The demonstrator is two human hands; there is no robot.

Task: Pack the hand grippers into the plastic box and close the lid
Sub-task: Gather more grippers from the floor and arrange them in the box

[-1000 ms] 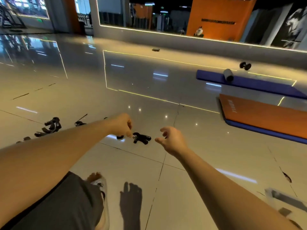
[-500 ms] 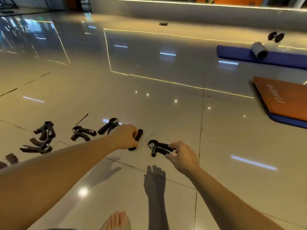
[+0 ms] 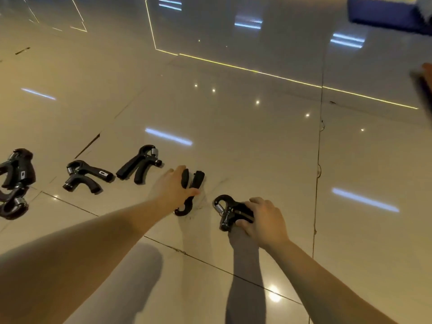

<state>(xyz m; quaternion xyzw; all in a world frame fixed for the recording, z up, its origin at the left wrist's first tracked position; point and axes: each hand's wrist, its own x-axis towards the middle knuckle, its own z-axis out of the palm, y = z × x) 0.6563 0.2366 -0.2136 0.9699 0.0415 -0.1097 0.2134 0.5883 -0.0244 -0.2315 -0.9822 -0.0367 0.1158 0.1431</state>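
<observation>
Both hands are down at the glossy floor [image 3: 257,141]. The left hand [image 3: 171,189] curls round the handles of one black hand gripper [image 3: 198,180], and the right hand [image 3: 265,222] clasps a second gripper [image 3: 224,212] just beside it. To the left lie a third gripper [image 3: 140,163], a fourth gripper [image 3: 86,175] and an overlapping pair [image 3: 16,174].
</observation>
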